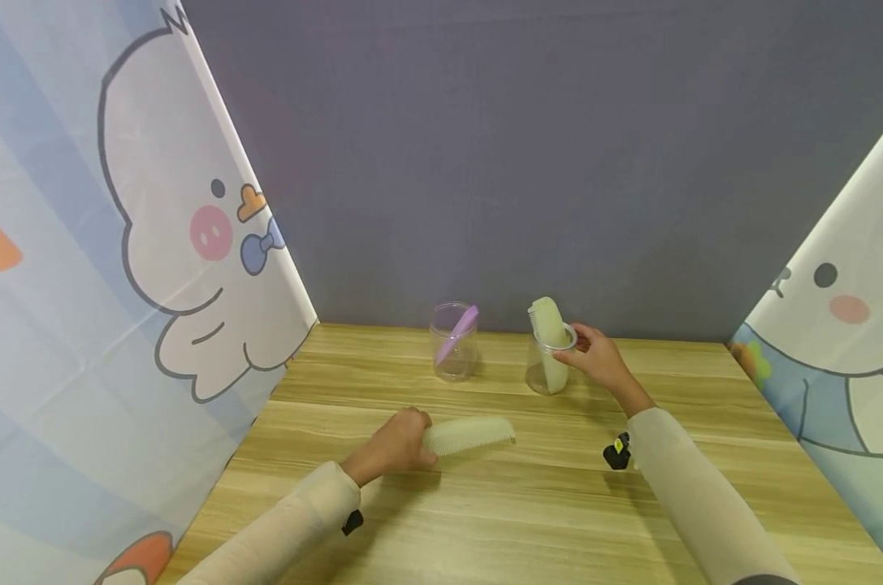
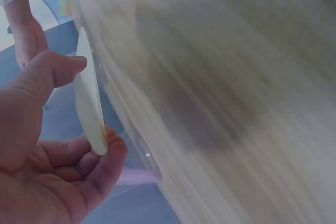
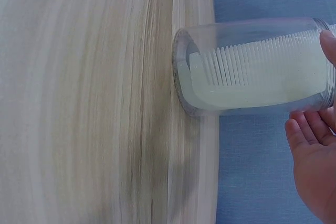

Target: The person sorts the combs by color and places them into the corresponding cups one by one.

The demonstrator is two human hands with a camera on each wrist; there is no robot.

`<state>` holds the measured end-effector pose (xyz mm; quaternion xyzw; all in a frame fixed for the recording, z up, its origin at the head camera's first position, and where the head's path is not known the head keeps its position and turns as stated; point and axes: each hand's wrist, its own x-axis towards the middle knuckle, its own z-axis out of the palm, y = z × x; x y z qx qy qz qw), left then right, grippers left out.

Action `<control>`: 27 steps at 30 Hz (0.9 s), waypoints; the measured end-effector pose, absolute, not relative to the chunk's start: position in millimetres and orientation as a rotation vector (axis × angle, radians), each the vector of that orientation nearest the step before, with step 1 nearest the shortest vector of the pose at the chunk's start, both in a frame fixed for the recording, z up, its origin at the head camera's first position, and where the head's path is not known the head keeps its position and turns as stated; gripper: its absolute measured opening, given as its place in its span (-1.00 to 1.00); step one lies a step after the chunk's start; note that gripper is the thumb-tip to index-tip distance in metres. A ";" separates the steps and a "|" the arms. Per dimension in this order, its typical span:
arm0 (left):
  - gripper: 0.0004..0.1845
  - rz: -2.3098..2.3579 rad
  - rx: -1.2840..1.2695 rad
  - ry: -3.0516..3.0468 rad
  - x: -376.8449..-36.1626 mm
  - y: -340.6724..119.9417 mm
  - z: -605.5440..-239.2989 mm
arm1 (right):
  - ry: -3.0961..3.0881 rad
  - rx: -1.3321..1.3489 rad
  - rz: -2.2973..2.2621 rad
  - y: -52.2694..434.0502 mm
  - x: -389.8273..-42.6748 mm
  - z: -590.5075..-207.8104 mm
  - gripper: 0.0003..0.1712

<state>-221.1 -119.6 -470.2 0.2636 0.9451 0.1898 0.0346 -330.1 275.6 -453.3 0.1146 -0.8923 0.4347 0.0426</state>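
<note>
My left hand [image 1: 421, 443] lies low on the wooden table [image 1: 529, 504] and pinches one end of a pale cream comb [image 1: 473, 433]. The left wrist view shows that comb [image 2: 89, 98] held between thumb and fingers [image 2: 107, 156]. My right hand [image 1: 573, 341] holds the rim of a clear cup [image 1: 547, 375] at the back of the table. A second pale comb [image 1: 547, 321] stands in it and sticks out above the rim. In the right wrist view the comb [image 3: 262, 74] shows through the cup [image 3: 247, 30], with my thumb [image 3: 328, 45] at the rim.
To the left of that cup stands another clear cup [image 1: 453, 357] with a purple comb [image 1: 457, 333] leaning in it. Cartoon-print curtains [image 1: 119, 284] close in both sides, and a grey wall [image 1: 485, 162] stands behind. A black clip [image 1: 616, 453] sits at my right wrist.
</note>
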 end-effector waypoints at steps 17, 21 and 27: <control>-0.47 0.686 0.876 2.980 -248.4 -116.6 -435.7 | -2.729 0.352 1.335 276.9 -328.9 -452.8 -0.11; -0.53 0.693 0.934 3.019 -256.0 -113.7 -428.4 | -2.735 0.350 1.319 277.0 -329.0 -453.9 -0.10; -0.59 0.705 1.007 3.079 -265.6 -108.5 -413.2 | -2.741 0.346 1.307 277.8 -329.5 -455.1 -0.08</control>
